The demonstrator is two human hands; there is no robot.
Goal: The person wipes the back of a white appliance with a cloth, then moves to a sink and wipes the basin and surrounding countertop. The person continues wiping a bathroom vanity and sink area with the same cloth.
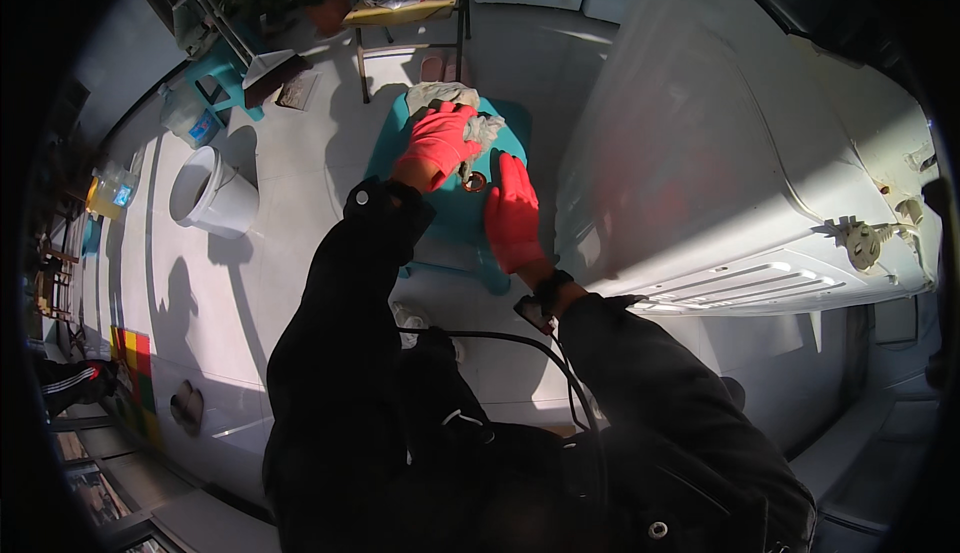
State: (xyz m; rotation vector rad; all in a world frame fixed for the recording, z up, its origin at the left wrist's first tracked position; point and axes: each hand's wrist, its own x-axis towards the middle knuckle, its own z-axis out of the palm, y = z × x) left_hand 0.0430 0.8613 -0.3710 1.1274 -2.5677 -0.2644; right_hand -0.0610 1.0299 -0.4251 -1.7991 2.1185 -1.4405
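My left hand [441, 140], in a pinkish-red glove, presses a crumpled grey rag [484, 131] onto the top of a teal plastic stool [450, 215]. More greyish cloth [442, 93] lies bunched at the stool's far edge, beyond my fingers. My right hand [514, 212], gloved alike, lies flat along the stool's right side with straight fingers and holds nothing. Its thumb is hard to make out. Between the hands sits a small reddish-brown ring [481, 187] on the seat.
A large white appliance [720, 148] with a coiled plug [862, 245] stands close on the right. At left are a white bucket [229, 200], a water jug [184, 118] and a broom [270, 65]. A folding chair [409, 5] holding cloth is ahead. A black cable [517, 338] crosses my lap.
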